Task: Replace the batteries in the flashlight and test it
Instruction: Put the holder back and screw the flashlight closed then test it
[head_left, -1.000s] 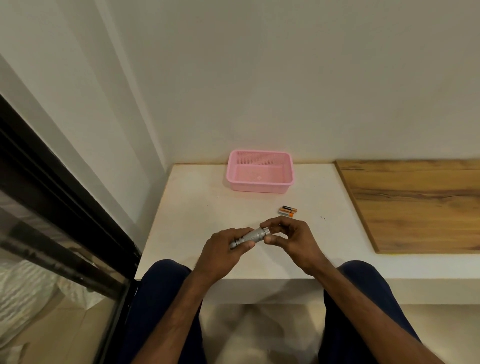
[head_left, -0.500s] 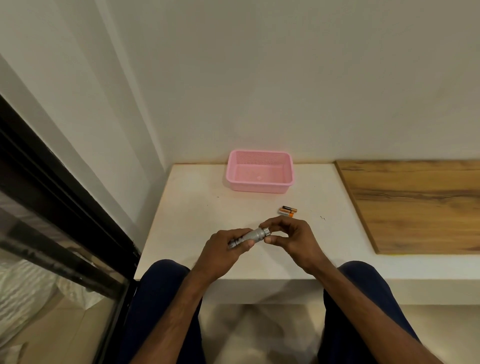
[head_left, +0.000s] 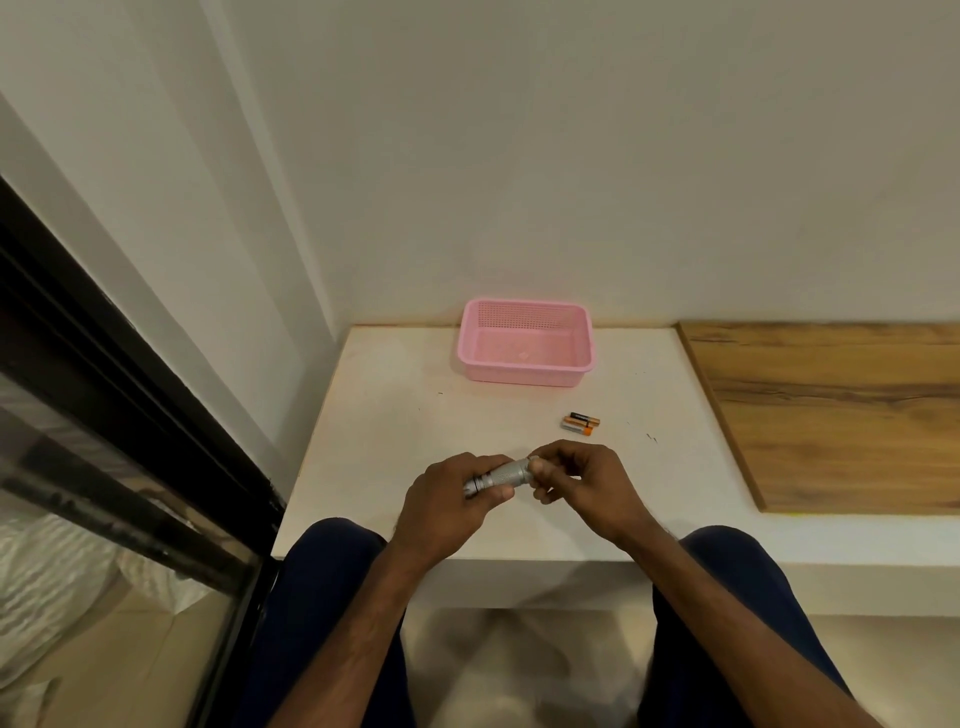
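A small silver flashlight (head_left: 503, 475) lies across both hands just above the white table's front part. My left hand (head_left: 448, 501) is wrapped around its left half. My right hand (head_left: 582, 480) pinches its right end with thumb and fingertips, and that end is partly hidden by the fingers. Two small batteries (head_left: 581, 423), black and orange, lie side by side on the table a little beyond my right hand.
A pink plastic basket (head_left: 525, 344) stands at the back of the white table (head_left: 384, 415), against the wall. A wooden board (head_left: 841, 410) covers the surface to the right. A dark-framed glass panel (head_left: 130, 415) runs along the left. My knees sit under the front edge.
My right fingers have shifted slightly around the flashlight's right end. Both hands and the flashlight stay in nearly the same place.
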